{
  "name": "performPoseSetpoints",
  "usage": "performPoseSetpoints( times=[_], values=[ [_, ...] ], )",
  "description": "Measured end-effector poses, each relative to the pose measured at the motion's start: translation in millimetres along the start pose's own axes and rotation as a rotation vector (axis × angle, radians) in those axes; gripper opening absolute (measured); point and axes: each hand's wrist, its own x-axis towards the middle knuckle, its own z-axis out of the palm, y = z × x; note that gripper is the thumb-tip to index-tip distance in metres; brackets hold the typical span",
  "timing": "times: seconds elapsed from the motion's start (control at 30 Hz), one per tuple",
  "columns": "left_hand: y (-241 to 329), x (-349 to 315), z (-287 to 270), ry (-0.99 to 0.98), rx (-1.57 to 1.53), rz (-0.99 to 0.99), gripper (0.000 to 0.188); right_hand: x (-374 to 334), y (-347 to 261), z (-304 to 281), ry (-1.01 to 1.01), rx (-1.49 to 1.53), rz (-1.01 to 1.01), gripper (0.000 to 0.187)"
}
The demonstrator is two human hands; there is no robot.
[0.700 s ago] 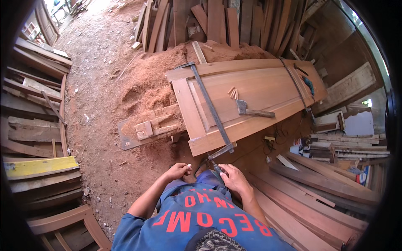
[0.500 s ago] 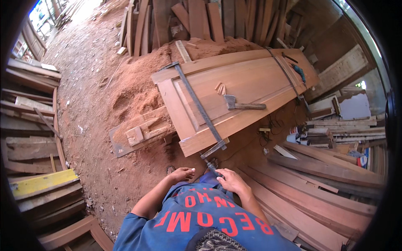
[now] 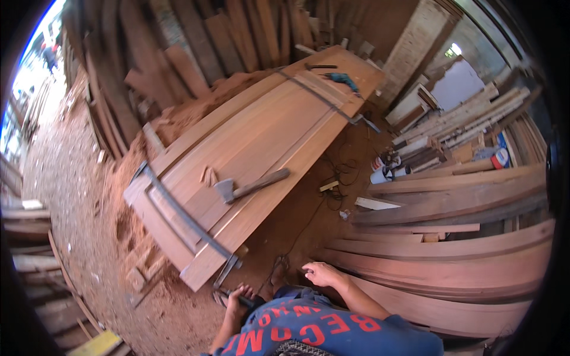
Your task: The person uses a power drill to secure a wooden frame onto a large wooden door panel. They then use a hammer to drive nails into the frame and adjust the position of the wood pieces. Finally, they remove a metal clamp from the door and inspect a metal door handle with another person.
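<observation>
A panelled wooden door lies flat and slanting across the view. A long metal bar clamp spans its near end, with its screw end sticking out past the door's edge. My left hand is closed around the clamp's dark handle, which the fingers partly hide. To the right, my right hand is in the air with fingers loosely bent and apart, holding nothing I can see. On the door rest a hatchet and several small wooden pegs.
A second bar clamp crosses the far end, near a green power drill. Stacked planks fill the right side. Boards lean behind the door. A cable and white buckets are on the ground.
My view has turned right, so the door appears further left. My right hand has let go of the clamp handle and moved right. My left hand has taken hold of the handle.
</observation>
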Motion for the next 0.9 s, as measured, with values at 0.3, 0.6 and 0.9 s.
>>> performPoseSetpoints(
  times=[0.3,0.6,0.9],
  values=[
    [-23,11,11,0.365,0.054,0.3,0.016,79,155,-108,-0.047,-0.107,0.176,0.042],
    [-18,42,-5,0.876,0.438,0.333,0.008,119,196,-160,0.057,0.057,0.167,0.04],
    [-6,38,46,0.904,0.311,0.259,0.009,201,202,-190,-0.031,0.032,0.067,0.042]
  ],
)
